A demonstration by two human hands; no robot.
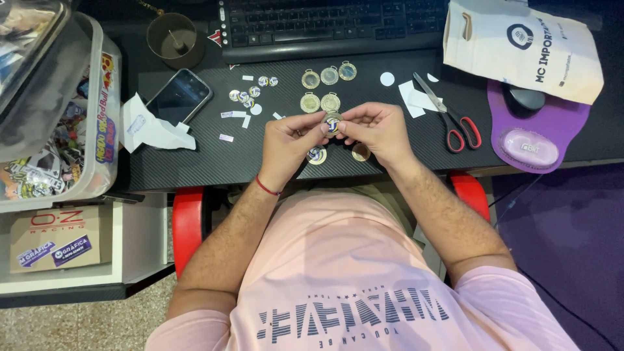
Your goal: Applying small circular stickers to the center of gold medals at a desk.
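Note:
Both of my hands meet over the near edge of a black desk mat [195, 162]. My left hand [289, 140] and my right hand [377, 130] pinch one small round gold medal [333, 122] with a blue and white sticker on its face. Two more medals lie under my hands: one with a sticker [316, 155] and a plain one [361, 153]. Several blank gold medals [328, 88] sit in a cluster just beyond my hands. Small round stickers [250, 93] and paper scraps lie to their left.
Red-handled scissors [455, 120] and white paper bits lie to the right. A phone [179, 96], crumpled white paper [149, 127] and a brown cup [172, 39] are at left. A keyboard [331, 23], white bag [520, 45], purple mouse pad with mouse [526, 97], and plastic bin [78, 130] surround the mat.

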